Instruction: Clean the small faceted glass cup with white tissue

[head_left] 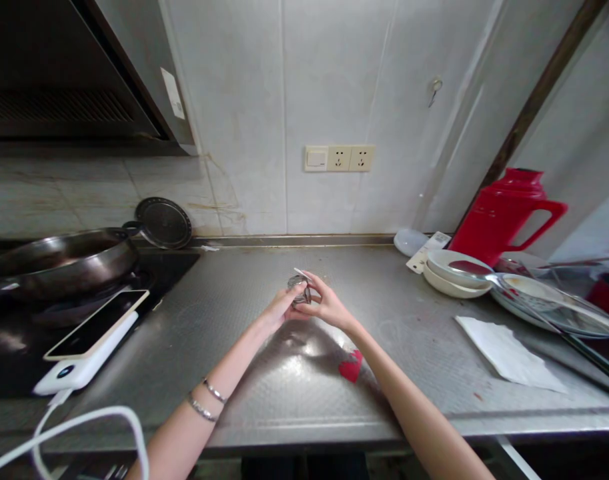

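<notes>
My left hand and my right hand meet over the middle of the steel counter. Between them is a small, round, shiny grey object; it is too small to tell its kind. The left fingers curl round its near left side, while the right fingers close on it from the right. A thin white strip sticks out at the right fingertips, and I cannot tell whether it belongs to the round object. Two silver bracelets circle the left wrist.
To the left, a steel pan stands on the black cooktop. A phone lies on a white power bank with a cable. At right are a red thermos, stacked bowls and a white napkin.
</notes>
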`<state>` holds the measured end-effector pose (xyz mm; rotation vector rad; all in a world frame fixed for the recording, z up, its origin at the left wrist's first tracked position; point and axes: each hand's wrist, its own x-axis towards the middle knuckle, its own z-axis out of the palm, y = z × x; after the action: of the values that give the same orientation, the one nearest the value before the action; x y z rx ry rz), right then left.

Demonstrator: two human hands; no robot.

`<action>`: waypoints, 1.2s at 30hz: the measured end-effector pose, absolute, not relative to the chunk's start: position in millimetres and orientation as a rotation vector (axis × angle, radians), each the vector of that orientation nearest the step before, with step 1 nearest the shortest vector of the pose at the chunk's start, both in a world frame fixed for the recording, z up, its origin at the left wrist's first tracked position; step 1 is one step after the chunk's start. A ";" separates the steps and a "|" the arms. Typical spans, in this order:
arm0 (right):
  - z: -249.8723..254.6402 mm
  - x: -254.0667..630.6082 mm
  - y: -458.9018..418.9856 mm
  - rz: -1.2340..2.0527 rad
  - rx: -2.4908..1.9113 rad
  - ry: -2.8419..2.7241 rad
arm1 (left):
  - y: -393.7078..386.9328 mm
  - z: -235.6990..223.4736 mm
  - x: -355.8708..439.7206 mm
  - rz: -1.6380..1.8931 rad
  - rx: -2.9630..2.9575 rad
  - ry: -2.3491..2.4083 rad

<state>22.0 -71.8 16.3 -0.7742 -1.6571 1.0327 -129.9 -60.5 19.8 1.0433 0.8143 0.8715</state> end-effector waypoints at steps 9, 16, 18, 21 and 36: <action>29.6 30.8 -70.1 1.123 -0.913 -1.362 | -52.5 17.9 -140.9 0.973 1.309 0.860; 28.4 22.5 -73.0 1.203 -0.876 -1.333 | -49.2 -7.8 -124.4 1.171 1.637 0.856; 25.5 21.4 -71.3 1.195 -0.851 -1.337 | -49.4 -9.0 -124.0 1.220 1.705 0.930; 21.2 23.9 -66.4 1.235 -0.882 -1.291 | -52.6 -5.5 -124.1 1.248 1.782 0.961; 25.1 35.8 -70.2 0.748 -0.928 -1.574 | -72.7 7.1 -114.7 1.230 1.906 1.003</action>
<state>35.8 -70.2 25.1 -0.9277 -1.5737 0.7481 -114.7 -72.7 7.1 1.9061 1.0030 1.2299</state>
